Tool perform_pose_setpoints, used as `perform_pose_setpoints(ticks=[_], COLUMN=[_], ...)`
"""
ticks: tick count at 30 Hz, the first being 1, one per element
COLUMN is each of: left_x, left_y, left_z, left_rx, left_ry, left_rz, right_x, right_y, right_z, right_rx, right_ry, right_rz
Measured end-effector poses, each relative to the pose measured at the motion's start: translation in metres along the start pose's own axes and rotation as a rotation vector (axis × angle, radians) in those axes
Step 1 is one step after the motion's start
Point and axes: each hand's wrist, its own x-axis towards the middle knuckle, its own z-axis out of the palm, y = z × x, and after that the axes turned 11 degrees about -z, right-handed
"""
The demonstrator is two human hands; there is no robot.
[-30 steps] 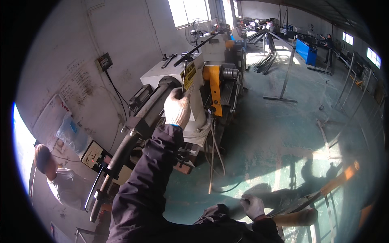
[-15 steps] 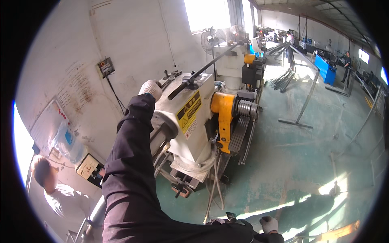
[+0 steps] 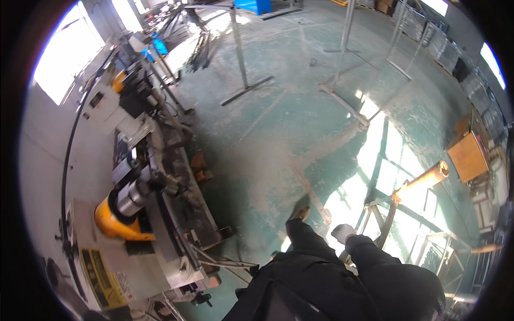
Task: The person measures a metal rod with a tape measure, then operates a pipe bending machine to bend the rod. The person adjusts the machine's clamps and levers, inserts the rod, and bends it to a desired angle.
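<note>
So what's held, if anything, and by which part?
Right hand: nothing visible in its grip, but the palm is hidden. Left hand: can't be made out, so can't tell.

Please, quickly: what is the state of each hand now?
Left hand: not in view.
Right hand: gloved; too small to tell whether open or closed.

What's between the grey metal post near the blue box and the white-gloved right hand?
In the head view, green floor with brownish streaks lies between the post and the right hand.
</note>
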Motion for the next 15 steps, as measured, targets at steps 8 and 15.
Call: perform_pose_setpoints(ticks=[8, 15], left_x=[-0.101, -0.237], left_y=[0.387, 0.588], left_z=[0.119, 0.402], left_rx=[-0.782, -0.558], left_ry=[-0.848, -1.509], left_rz=[-0.162, -0.867], right_x=[0.166, 0.191], right_y=[0.001, 0.034], right_z=[-0.126, -0.39], right_rx=[0.15, 0.053], right_ry=[0.084, 0.63], right_rz=[-0.048, -0.103])
